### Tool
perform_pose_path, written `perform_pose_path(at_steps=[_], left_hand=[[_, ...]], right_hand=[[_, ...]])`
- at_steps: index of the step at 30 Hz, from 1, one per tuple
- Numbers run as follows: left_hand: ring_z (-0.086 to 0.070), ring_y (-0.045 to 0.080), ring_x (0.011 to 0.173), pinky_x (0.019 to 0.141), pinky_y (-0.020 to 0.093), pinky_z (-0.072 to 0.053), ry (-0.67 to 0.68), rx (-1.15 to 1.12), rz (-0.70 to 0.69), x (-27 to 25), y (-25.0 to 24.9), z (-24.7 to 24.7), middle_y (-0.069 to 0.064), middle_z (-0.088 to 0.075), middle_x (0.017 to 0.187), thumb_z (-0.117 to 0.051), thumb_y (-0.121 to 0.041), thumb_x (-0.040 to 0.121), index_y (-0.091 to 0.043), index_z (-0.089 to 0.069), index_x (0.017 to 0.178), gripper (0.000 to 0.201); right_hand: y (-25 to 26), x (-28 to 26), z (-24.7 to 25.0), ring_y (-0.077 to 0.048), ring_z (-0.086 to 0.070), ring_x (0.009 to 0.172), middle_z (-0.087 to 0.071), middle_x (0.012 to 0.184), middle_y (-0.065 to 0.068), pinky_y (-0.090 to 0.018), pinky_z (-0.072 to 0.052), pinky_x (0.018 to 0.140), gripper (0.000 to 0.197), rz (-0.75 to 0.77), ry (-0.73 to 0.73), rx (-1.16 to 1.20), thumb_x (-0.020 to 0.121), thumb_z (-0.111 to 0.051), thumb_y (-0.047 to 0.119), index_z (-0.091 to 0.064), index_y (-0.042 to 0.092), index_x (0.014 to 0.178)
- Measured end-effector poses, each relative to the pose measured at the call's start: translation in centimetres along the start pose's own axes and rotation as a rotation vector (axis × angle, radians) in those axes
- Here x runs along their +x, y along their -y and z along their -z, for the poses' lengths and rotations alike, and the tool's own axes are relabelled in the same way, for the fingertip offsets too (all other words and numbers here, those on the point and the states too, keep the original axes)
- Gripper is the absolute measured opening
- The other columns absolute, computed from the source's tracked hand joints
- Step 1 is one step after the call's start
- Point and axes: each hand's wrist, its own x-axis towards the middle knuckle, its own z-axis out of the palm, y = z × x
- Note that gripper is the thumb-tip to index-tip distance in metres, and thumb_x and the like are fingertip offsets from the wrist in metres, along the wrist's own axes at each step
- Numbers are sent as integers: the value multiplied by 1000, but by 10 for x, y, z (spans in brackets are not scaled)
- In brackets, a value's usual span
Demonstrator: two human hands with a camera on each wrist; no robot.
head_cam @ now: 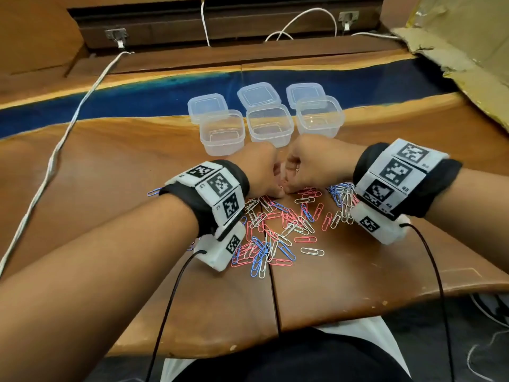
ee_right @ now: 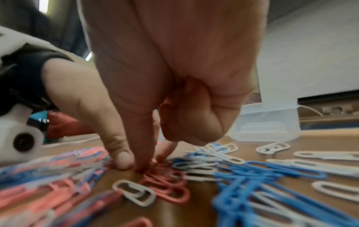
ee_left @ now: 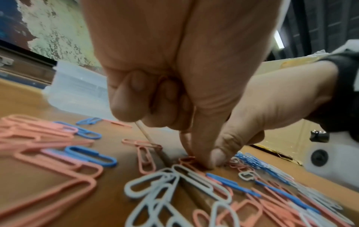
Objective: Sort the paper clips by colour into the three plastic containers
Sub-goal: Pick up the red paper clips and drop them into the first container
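Note:
A loose pile of pink, blue and white paper clips (head_cam: 278, 230) lies on the wooden table. Beyond it stand three clear plastic containers: left (head_cam: 222, 135), middle (head_cam: 269, 125), right (head_cam: 319, 118); nothing shows inside them. Both hands meet at the pile's far edge. My left hand (head_cam: 277, 192) holds pink clips (ee_left: 165, 93) in its curled fingers, and its thumb and forefinger pinch down on a pink clip (ee_left: 187, 159). My right hand (head_cam: 289, 190) pinches at the pink clips (ee_right: 165, 182) right beside it, its other fingers curled under.
Three clear lids (head_cam: 259, 95) lie just behind the containers. A white cable (head_cam: 63, 139) crosses the table's left side. Torn cardboard (head_cam: 468, 51) leans at the back right. Blue and white clips (ee_right: 262, 176) spread under the right wrist.

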Motion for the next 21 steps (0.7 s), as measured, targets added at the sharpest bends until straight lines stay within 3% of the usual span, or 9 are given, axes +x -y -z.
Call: perform_pose_path(at_steps=[3, 7, 8, 10, 11, 13, 15, 18, 21], left_hand=[[-59, 21, 72, 62, 28, -44, 6, 23, 2, 1, -2, 1, 3, -65, 75, -79, -27, 73, -16, -62, 66, 22], [-63, 23, 78, 68, 29, -51, 42, -10, 0, -1, -2, 1, 6, -68, 82, -75, -26, 77, -13, -63, 74, 17], [-62, 21, 76, 66, 25, -50, 42, -10, -17, -3, -3, 1, 4, -66, 79, -71, -24, 80, -14, -61, 73, 16], [-50, 10, 62, 51, 9, -39, 30, 7, -52, -7, -6, 0, -3, -53, 68, -62, -19, 87, -20, -52, 69, 21], [-45, 8, 59, 48, 10, -36, 29, 12, -57, -8, -6, -1, -5, -49, 67, -58, -17, 90, -20, -52, 71, 20], [-51, 16, 69, 60, 20, -41, 57, 39, -23, -9, -4, 0, 3, -57, 80, -53, -18, 92, -14, -59, 84, 10], [-54, 23, 81, 66, 28, -43, 88, 16, 34, -11, 2, 6, 10, -60, 90, -49, -20, 94, -9, -59, 89, 15], [-51, 25, 77, 51, 21, -40, 108, -103, 92, -14, 16, 17, 7, -54, 78, -48, -14, 94, -5, -60, 91, 15], [-52, 30, 65, 54, 32, -44, 146, -271, 123, -19, 30, 26, 16, -64, 80, -57, -7, 87, -6, -59, 83, 5]], right_hand=[[7, 1, -1, -24, -56, 65, -67, 74, -11, -32, -47, 59, 23, 34, 17, -77, 76, -74, 24, -67, 2, 77], [10, 2, -1, -18, -43, 55, -49, 56, -3, -28, -37, 52, 26, 38, 71, -66, 76, -68, 15, -51, 11, 57], [11, 1, -1, -18, -43, 55, -50, 57, -2, -28, -38, 53, 26, 50, 80, -71, 76, -68, 15, -50, 13, 57], [14, 1, -2, -17, -46, 57, -52, 60, 0, -28, -40, 55, 25, 79, 91, -67, 77, -68, 16, -50, 17, 59], [14, 1, -2, -15, -46, 56, -51, 60, 2, -26, -39, 54, 27, 91, 92, -64, 78, -68, 16, -49, 20, 59], [14, 0, -2, -13, -46, 55, -51, 59, 4, -25, -37, 53, 26, 105, 86, -67, 79, -68, 15, -50, 20, 60], [11, 0, 0, -8, -48, 55, -54, 60, 7, -22, -37, 52, 17, 107, 71, -60, 79, -71, 18, -59, 17, 68], [9, 1, 1, -6, -47, 54, -55, 59, 8, -20, -36, 51, 16, 112, 69, -63, 79, -75, 23, -64, 13, 73], [11, 3, -1, -16, -39, 56, -47, 60, -3, -25, -35, 52, 20, 126, 99, -96, 80, -70, 17, -58, 8, 67]])
